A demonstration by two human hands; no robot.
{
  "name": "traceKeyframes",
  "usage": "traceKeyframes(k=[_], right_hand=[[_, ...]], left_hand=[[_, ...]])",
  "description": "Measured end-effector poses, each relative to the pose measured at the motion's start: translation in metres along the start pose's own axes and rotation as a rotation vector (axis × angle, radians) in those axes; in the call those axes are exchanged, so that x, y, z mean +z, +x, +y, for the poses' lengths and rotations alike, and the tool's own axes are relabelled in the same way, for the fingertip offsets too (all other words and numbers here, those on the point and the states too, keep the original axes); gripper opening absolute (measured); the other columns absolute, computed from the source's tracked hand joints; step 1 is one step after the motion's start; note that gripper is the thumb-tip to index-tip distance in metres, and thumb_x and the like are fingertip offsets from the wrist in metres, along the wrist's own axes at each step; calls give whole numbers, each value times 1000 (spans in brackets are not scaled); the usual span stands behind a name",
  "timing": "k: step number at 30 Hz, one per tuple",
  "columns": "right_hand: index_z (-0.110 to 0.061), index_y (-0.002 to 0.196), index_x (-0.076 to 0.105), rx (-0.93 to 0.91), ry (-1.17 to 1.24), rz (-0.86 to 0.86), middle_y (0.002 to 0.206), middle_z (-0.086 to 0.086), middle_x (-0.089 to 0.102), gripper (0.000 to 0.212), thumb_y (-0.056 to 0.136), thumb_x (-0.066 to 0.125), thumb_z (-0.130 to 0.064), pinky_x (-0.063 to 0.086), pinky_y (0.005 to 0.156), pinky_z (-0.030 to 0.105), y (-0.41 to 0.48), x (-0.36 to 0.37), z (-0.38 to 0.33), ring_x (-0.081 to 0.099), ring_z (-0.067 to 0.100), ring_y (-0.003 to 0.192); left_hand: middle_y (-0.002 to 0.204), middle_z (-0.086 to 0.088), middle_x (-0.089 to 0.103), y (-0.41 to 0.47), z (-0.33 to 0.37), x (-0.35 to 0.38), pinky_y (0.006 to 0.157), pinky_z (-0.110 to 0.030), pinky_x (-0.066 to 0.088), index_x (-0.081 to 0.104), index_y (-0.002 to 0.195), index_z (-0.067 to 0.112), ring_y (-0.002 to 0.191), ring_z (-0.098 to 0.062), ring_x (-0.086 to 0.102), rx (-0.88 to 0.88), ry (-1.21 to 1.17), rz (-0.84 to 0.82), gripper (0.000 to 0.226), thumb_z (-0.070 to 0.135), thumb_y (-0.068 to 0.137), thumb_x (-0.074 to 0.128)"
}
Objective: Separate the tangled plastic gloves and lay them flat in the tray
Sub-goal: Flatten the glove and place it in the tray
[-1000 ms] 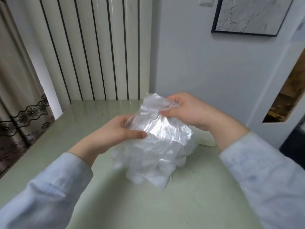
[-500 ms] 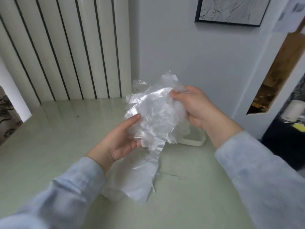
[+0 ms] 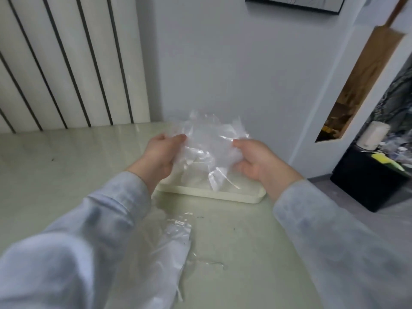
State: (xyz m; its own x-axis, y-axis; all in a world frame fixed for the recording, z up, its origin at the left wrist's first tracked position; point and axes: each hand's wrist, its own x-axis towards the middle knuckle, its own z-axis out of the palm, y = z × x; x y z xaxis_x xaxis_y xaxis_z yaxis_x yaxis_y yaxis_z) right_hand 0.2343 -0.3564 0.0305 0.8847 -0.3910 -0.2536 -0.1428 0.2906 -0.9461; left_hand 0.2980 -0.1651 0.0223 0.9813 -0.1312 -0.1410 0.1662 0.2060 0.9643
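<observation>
Both hands hold one thin, clear, crinkled plastic glove (image 3: 209, 148) in the air above a shallow cream-white rectangular plastic tray (image 3: 245, 198) that sits on the pale green glossy tabletop (image 3: 66, 166), close to the grey wall (image 3: 234, 74).

The left hand (image 3: 161, 156) pinches the glove's left edge between thumb and curled fingers, closed tight on the film. The right hand (image 3: 256, 161) grips the right edge the same way, thumb pressed over the plastic and the other fingers folded beneath it. The glove is stretched between the two grips, so its body lies in the space between the hands; its upper part rises above the knuckles in ragged folds, and a lower flap hangs down from the middle toward the tray floor. Whether that flap touches the tray cannot be told through the clear film.

Both forearms wear light blue cloth sleeves (image 3: 334, 241) that reach in from the bottom corners of the view.

A loose heap of the remaining clear plastic gloves (image 3: 171, 246) lies flat on the tabletop nearer the person, just beside the left sleeve and partly under it, well apart from the tray and from both hands. How many gloves are in that heap cannot be made out.

Behind the table stands a white ribbed panel with dark vertical lines (image 3: 66, 63). To the right, beyond the table edge, a black box (image 3: 374, 181) stands on the floor.
</observation>
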Motion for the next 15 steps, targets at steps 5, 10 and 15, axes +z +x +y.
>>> traceKeyframes(k=[5,10,15], right_hand=[[-10,99,66,87,-117,116,102,13,68,19,99,51,1,52,41,36,25,-11,34,69,30,78],[-10,114,69,83,-89,155,105,11,75,34,93,46,5,60,55,47,31,-12,42,74,29,77],[-11,116,67,70,-134,194,108,15,75,38,90,44,6,61,62,57,25,-11,38,75,33,84]], left_hand=[[118,-17,56,5,-21,6,39,-28,50,40,144,23,72,-23,64,-148,1,-31,58,1,96,62],[136,-8,46,8,-25,7,56,-28,47,27,156,30,95,-21,60,-101,105,-15,75,11,95,66],[132,-6,51,8,-27,-2,89,-32,44,40,151,25,90,-7,55,5,188,35,65,12,93,66]])
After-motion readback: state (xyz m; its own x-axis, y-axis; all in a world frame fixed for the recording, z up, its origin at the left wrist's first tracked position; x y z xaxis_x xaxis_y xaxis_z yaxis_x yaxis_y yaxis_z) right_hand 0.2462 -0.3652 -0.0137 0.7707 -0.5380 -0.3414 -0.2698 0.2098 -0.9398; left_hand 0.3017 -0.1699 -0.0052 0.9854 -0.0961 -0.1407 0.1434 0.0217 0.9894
